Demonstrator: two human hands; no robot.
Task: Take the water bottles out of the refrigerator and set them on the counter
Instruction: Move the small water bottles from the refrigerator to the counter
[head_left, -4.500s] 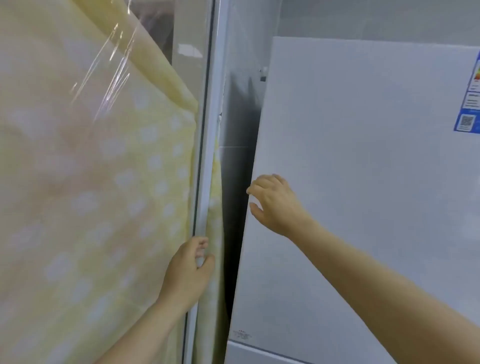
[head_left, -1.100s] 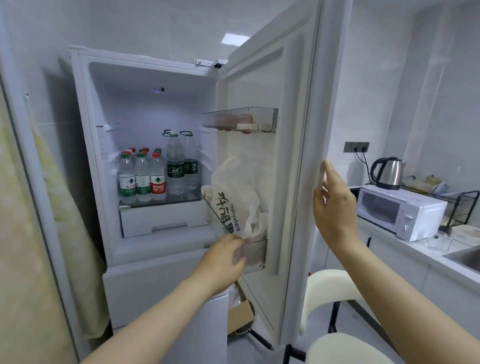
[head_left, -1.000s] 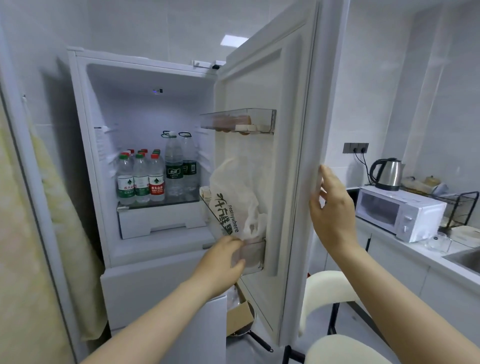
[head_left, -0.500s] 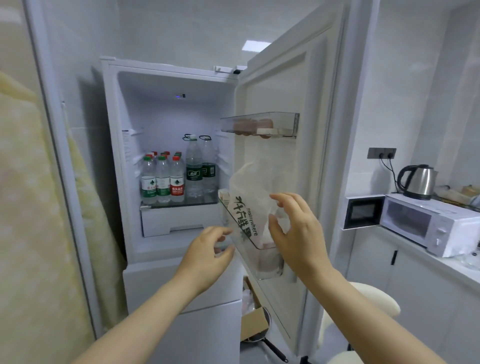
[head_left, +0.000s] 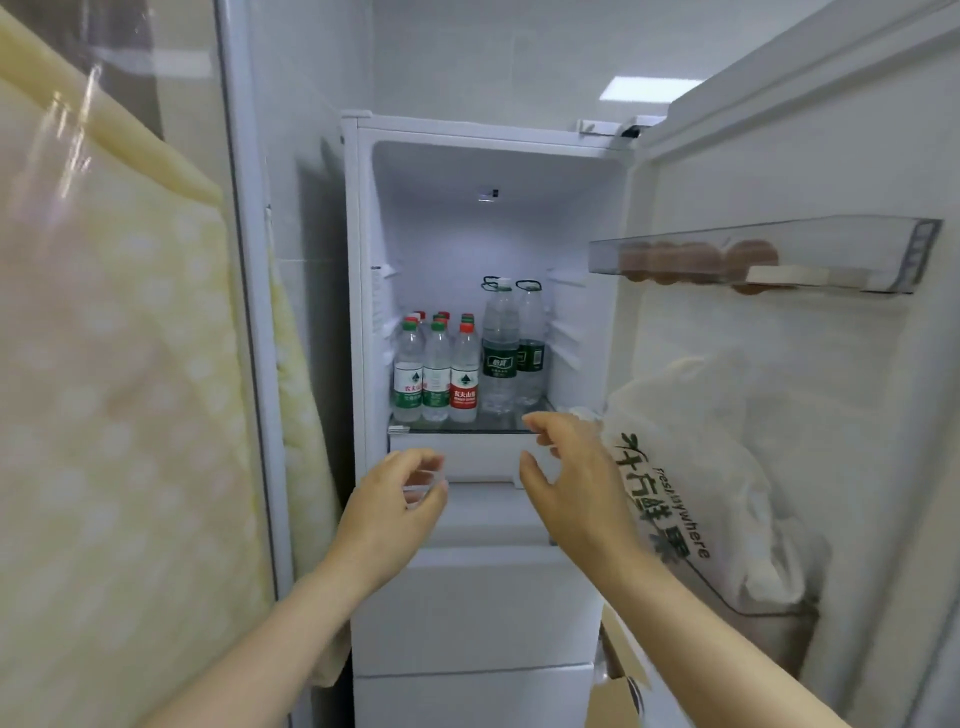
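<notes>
Both grips wide, empty: left hand (head_left: 393, 501) and right hand (head_left: 569, 470) hover before water bottles (head_left: 436, 376) in the refrigerator (head_left: 478, 613).

We see a white refrigerator (head_left: 483, 613) holding small water bottles (head_left: 436, 374) with green and red caps and green or red labels, larger bottles (head_left: 500, 353) with dark green labels, a white plastic bag (head_left: 691, 441) lettered dark green, brown eggs (head_left: 670, 260), and a pale yellow cloth (head_left: 114, 364) dotted white.
</notes>
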